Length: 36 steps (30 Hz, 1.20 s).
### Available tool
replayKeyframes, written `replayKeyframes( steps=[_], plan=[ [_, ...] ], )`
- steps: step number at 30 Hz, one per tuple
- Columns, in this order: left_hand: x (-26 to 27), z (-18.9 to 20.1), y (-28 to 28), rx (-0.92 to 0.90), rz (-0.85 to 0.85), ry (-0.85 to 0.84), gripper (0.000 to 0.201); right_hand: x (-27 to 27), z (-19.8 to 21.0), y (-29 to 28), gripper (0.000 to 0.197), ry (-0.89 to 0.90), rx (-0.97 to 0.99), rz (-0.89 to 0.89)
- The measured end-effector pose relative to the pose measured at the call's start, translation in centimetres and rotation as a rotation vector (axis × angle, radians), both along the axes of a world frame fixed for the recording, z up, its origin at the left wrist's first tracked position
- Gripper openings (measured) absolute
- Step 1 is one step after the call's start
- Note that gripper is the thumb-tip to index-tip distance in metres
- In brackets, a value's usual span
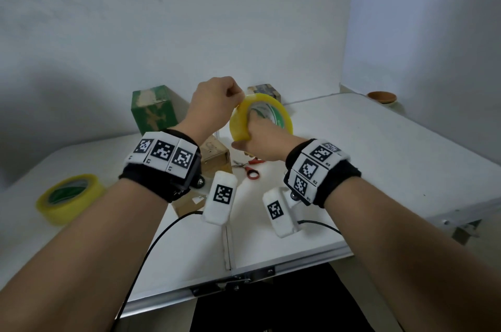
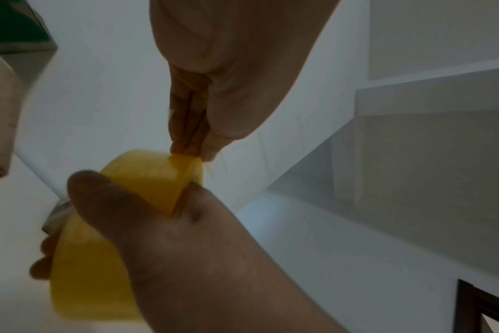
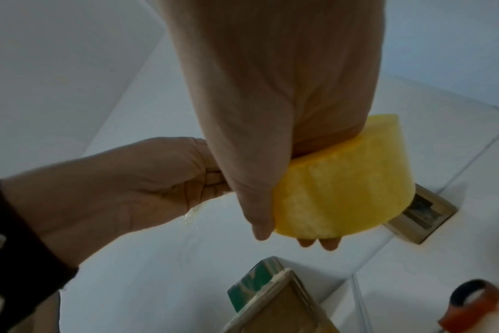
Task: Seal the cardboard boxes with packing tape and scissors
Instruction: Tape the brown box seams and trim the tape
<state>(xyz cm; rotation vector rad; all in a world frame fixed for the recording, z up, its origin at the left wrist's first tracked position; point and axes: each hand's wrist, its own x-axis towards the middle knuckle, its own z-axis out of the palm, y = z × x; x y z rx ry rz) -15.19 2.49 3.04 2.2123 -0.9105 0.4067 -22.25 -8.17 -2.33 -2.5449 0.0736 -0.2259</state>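
Above the table, my right hand (image 1: pixel 253 132) grips a yellow packing tape roll (image 1: pixel 261 117) upright, thumb on the outer face and fingers through the core. My left hand (image 1: pixel 238 95) pinches the loose tape end at the top of the roll. The left wrist view shows that tape end (image 2: pixel 187 157) lifted a little off the roll (image 2: pixel 94 270) between my left fingertips (image 2: pixel 185 126). The right wrist view shows the roll (image 3: pixel 345 187) in my right hand (image 3: pixel 271 191). A brown cardboard box (image 1: pixel 217 155) sits below my left wrist. Red-handled scissors (image 1: pixel 250 170) lie on the table beside it.
A green box (image 1: pixel 153 109) stands at the back left and a small printed box (image 1: pixel 264 89) behind the roll. A second yellow tape roll (image 1: pixel 69 197) lies at the left. A brown bowl (image 1: pixel 381 97) sits far right. The white folding table (image 1: pixel 379 169) ends close to me.
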Motion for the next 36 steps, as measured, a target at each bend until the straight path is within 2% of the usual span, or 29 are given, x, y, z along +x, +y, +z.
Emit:
replayKeyframes(
  steps=[2,4,6,9,10,14,16,17,19,21,23,26,28,31,36],
  plan=[
    [-0.3,0.5,-0.1,0.025,-0.008,-0.037,0.012,0.5,0.0,-0.1,0.062,0.011,0.055,-0.014],
    [-0.9,0.9,-0.3,0.058,-0.081,-0.052,0.011,0.5,0.0,-0.6,0.036,0.057,0.058,-0.058],
    [-1.5,1.2,-0.5,0.105,-0.168,-0.054,0.009,0.0,0.2,-1.0,0.034,0.099,0.085,-0.086],
    [-1.6,1.7,-0.8,0.058,-0.227,0.003,0.008,-0.3,0.7,-1.1,0.043,0.111,0.11,-0.081],
    [-1.5,1.8,-1.1,0.072,-0.242,0.0,0.008,0.0,0.8,-1.1,0.04,0.117,0.13,-0.087],
    [-1.5,2.1,-1.9,0.288,-0.254,-0.127,0.012,1.2,0.6,-1.0,0.035,0.137,0.109,-0.15],
    [-1.7,2.1,-2.0,0.318,-0.293,-0.119,0.01,1.6,0.1,-1.1,0.036,0.147,0.168,-0.178],
    [-1.8,2.0,-1.9,0.3,-0.327,-0.082,0.009,1.7,-0.2,-1.3,0.034,0.149,0.231,-0.193],
    [-1.9,1.9,-1.6,0.178,-0.39,0.039,0.009,1.7,-0.8,-2.1,0.038,0.145,0.508,-0.206],
    [-1.0,1.9,-0.8,-0.087,-0.384,0.177,0.01,1.7,-1.3,-2.8,0.045,0.108,0.795,-0.185],
    [0.6,2.2,0.0,-0.314,-0.33,0.286,0.011,1.5,-1.6,-3.2,0.037,0.028,0.898,-0.143],
    [2.1,2.5,0.6,-0.36,-0.308,0.338,0.012,1.2,-1.7,-2.7,0.016,0.008,0.996,-0.037],
    [2.3,2.8,0.7,-0.347,-0.331,0.344,0.011,1.0,-1.5,-2.2,0.012,0.019,1.074,-0.004],
    [2.7,3.1,0.8,-0.331,-0.324,0.308,0.009,0.7,-1.3,-2.3,0.026,0.01,1.067,0.024],
    [3.5,3.1,1.0,-0.418,-0.306,0.296,0.01,0.0,-1.1,-2.6,0.036,-0.066,0.827,0.061]
  ],
)
